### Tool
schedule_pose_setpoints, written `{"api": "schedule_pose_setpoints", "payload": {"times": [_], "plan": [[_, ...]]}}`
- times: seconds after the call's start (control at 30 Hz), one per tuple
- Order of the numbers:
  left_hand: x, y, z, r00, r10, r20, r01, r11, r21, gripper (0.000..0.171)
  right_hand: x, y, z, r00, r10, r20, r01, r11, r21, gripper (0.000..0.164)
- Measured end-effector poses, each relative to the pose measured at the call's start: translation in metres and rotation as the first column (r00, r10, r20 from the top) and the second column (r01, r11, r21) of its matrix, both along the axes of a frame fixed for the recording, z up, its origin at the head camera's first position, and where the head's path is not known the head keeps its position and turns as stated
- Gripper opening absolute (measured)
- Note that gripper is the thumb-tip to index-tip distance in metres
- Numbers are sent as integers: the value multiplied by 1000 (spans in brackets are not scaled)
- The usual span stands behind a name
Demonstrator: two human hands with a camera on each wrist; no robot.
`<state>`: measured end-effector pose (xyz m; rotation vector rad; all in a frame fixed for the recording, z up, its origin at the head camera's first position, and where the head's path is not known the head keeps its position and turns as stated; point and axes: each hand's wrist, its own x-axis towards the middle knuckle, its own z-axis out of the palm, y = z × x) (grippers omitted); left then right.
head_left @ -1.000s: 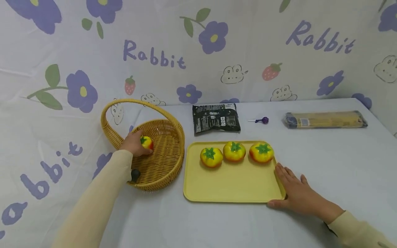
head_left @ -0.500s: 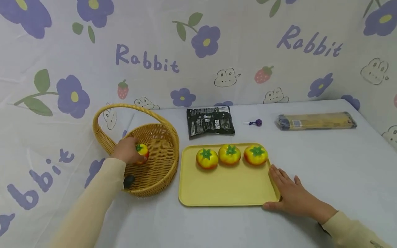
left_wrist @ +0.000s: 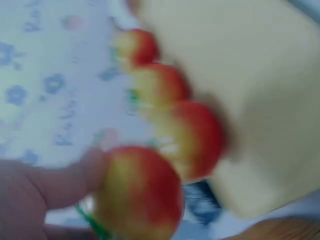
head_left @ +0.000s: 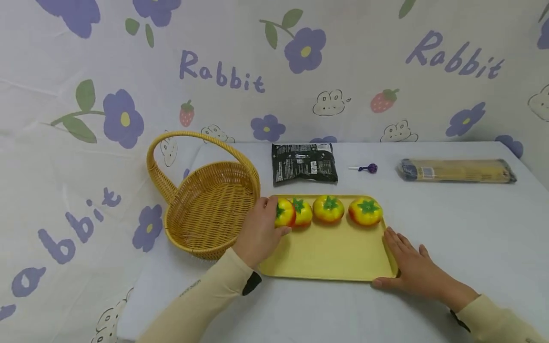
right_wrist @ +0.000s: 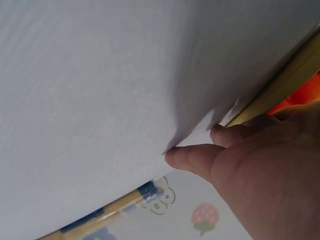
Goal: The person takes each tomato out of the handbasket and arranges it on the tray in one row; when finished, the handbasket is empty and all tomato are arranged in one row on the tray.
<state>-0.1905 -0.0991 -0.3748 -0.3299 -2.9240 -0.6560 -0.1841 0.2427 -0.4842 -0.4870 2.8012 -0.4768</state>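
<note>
In the head view my left hand [head_left: 259,233] grips a yellow-red tomato [head_left: 285,213] with a green star-shaped top, over the left end of the yellow tray [head_left: 330,255]. The left wrist view shows the held tomato [left_wrist: 137,195] between thumb and fingers, blurred. Along the tray's back edge sit three like tomatoes: a left one [head_left: 303,214] partly hidden by the held one, a middle one [head_left: 328,208] and a right one [head_left: 365,212]. My right hand [head_left: 413,269] rests at the tray's right edge, fingers straight along it.
A round wicker basket [head_left: 210,216] with a tall handle stands just left of the tray. Behind the tray lie a black packet [head_left: 304,164], a purple lollipop [head_left: 372,168] and a long clear-wrapped yellow package [head_left: 459,170]. A patterned cloth [head_left: 240,43] hangs at the back.
My left hand has lifted the tomato out of the basket and carried it right, over the tray. The right hand has stayed at the tray's edge. The head view has shifted slightly.
</note>
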Motion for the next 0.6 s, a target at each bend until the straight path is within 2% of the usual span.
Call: {"api": "schedule_pose_setpoints", "payload": {"times": [0.07,0.13,0.23,0.3,0.43,0.6], "plan": [[-11,7,-20,997,60,-47,-63,996,-67,70,0,3,0,1000,-5,0,5,1000,-2,125],[-18,10,-32,991,99,-84,-111,983,-150,72,1,4,-1,1000,-3,-3,3,1000,-5,124],[-23,12,-41,986,96,-133,-130,952,-277,72,2,3,-2,1000,-7,-3,7,1000,-6,124],[-26,13,-45,984,80,-162,-131,935,-329,69,3,4,-2,1000,-12,2,12,1000,-6,124],[-37,16,-53,987,65,-145,-113,928,-355,52,3,7,-2,1000,-8,-1,8,1000,-5,123],[-51,20,-61,997,71,-38,-80,936,-344,46,3,6,-2,1000,-1,-7,1,1000,-11,122]]}}
